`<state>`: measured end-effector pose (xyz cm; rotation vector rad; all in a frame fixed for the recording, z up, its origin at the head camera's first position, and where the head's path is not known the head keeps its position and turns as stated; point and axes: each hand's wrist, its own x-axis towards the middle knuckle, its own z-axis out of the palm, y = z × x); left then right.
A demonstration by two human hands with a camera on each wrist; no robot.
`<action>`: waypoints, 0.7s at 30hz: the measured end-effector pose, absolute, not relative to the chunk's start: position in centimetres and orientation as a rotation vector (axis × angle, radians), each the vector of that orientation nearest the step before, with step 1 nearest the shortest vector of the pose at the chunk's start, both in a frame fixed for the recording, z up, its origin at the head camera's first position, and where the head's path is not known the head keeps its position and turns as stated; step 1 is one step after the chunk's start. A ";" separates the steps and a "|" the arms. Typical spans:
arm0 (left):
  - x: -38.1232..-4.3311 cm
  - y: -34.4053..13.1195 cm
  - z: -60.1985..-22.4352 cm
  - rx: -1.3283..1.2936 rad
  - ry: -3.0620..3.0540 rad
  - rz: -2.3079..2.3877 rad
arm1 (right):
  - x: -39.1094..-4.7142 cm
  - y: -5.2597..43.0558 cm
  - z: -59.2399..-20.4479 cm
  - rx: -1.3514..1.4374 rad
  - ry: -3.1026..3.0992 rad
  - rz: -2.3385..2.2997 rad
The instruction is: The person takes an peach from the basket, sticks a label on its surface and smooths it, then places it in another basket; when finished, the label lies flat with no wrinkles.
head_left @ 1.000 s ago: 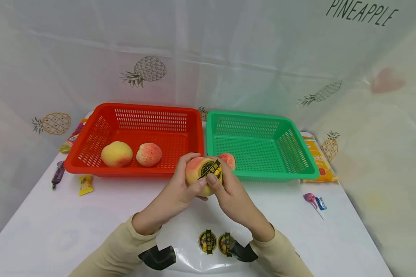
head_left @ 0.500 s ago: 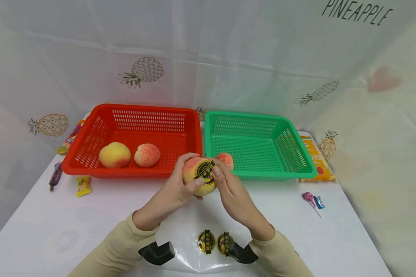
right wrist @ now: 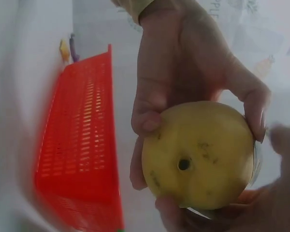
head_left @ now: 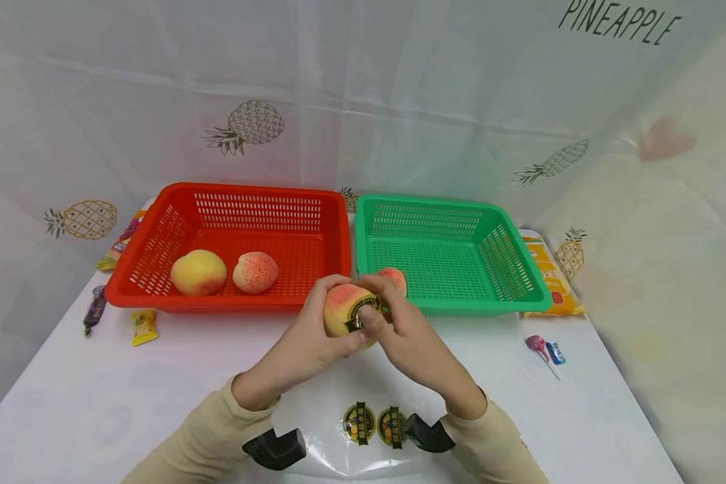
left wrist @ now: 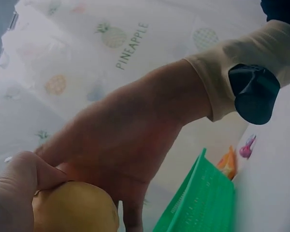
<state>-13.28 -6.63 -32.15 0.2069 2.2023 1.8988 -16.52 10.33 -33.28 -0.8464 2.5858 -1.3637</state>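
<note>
In the head view, a yellow-pink peach (head_left: 339, 310) is held over the table before the baskets. My left hand (head_left: 299, 346) grips its left side. My right hand (head_left: 408, 336) curls round its right side, with the thumb over a round black-and-gold sticker (head_left: 355, 323) that it partly hides. The peach's yellow underside (right wrist: 203, 154) with a dark hole faces the right wrist camera. Below my hands, two similar stickers (head_left: 359, 423) lie on a glossy sheet (head_left: 320, 440).
A red basket (head_left: 260, 306) holds a yellow peach (head_left: 198, 272) and a pink peach (head_left: 255, 272). A green basket (head_left: 460, 307) beside it has a pink peach (head_left: 396, 277) at its near left corner. Candies and snack bags, such as a lollipop (head_left: 540, 346), lie at both sides.
My right thumb lifted off the sticker slightly, then came back over it. The peach turned a little in my hands, and the left thumb slid lower. The baskets stay in place.
</note>
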 end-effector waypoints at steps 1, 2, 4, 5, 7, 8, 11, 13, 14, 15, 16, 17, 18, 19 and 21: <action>-13.4 -6.6 -32.5 0.216 2.231 1.881 | -16.5 10.2 -33.3 -0.854 2.578 -1.346; -13.5 -6.6 -32.8 0.227 2.254 1.875 | -16.5 10.1 -33.4 -0.857 2.564 -1.342; -13.7 -6.7 -33.6 0.263 2.290 1.866 | -16.4 10.0 -33.4 -0.848 2.559 -1.347; -13.9 -6.7 -34.0 0.283 2.303 1.867 | -16.3 10.0 -33.5 -0.840 2.558 -1.359; -14.1 -6.7 -34.6 0.333 2.329 1.868 | -16.2 10.0 -33.5 -0.849 2.550 -1.380; -14.1 -6.7 -34.8 0.354 2.331 1.877 | -16.1 10.0 -33.5 -0.867 2.551 -1.379; -14.2 -6.7 -35.0 0.409 2.334 1.890 | -16.0 10.0 -33.4 -0.940 2.563 -1.363; -14.2 -6.7 -35.0 0.432 2.321 1.903 | -16.0 10.1 -33.2 -0.970 2.569 -1.347; -14.2 -6.7 -35.0 0.441 2.314 1.907 | -16.0 10.2 -33.1 -0.974 2.569 -1.345; -14.3 -6.7 -35.0 0.451 2.307 1.907 | -16.1 10.2 -33.1 -0.973 2.561 -1.343; -14.4 -6.7 -35.1 0.455 2.299 1.909 | -16.2 10.3 -33.0 -0.969 2.549 -1.345; -14.5 -6.7 -35.1 0.458 2.291 1.907 | -16.3 10.4 -33.0 -0.965 2.532 -1.349; -14.5 -6.8 -35.1 0.459 2.281 1.904 | -16.4 10.5 -33.0 -0.966 2.515 -1.355; -14.6 -6.8 -35.0 0.457 2.266 1.900 | -16.6 10.6 -33.1 -0.974 2.499 -1.365; -14.5 -6.8 -34.7 0.446 2.229 1.892 | -16.8 10.8 -33.1 -0.985 2.470 -1.383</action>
